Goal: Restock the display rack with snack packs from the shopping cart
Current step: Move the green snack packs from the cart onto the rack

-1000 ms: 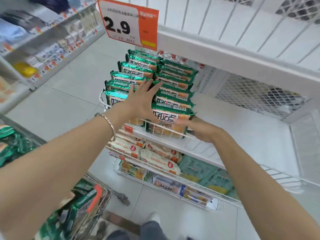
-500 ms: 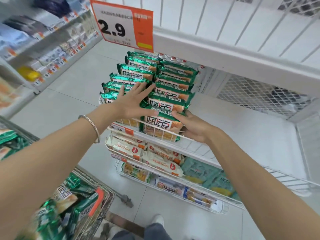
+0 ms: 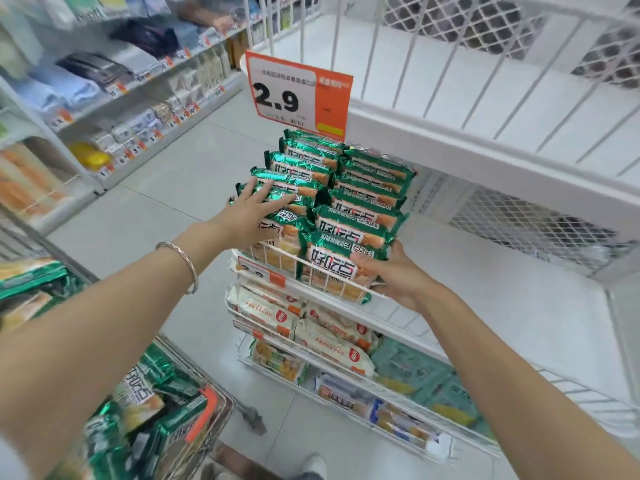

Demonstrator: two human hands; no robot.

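Supermarket aisle, pale tiled floor, stocked shelving beyond the left hand. The white wire display rack [image 3: 391,317] stands straight ahead under an orange price sign [image 3: 298,91]. Its top tier carries two columns of green snack packs: the left column [image 3: 294,168] and the right column [image 3: 374,188]. The left hand [image 3: 252,216] lies flat on the near packs of the left column, fingers spread, pressing and not gripping. The right hand [image 3: 394,275] holds the front pack [image 3: 341,258] of the right column at its right end, thumb on the printed face; the fingers pass behind the pack and are hidden. This pack sits just behind the tier's front rail [image 3: 277,258], between the two hands. Each pack stands on one long edge. The long axis runs across the tier from hand to hand, and the printed face points toward the person, leaning back onto the pack behind. The step in hand appears to be seating and squaring the front row. To do it well, keep the left palm on its column so that row cannot topple, push the front pack down until its lower edge rests on the tier floor, and align its ends with the packs behind. Keep pressure light, since the contents likely crush easily. More green packs [image 3: 145,393] wait in the shopping cart [image 3: 227,415] below the left forearm.
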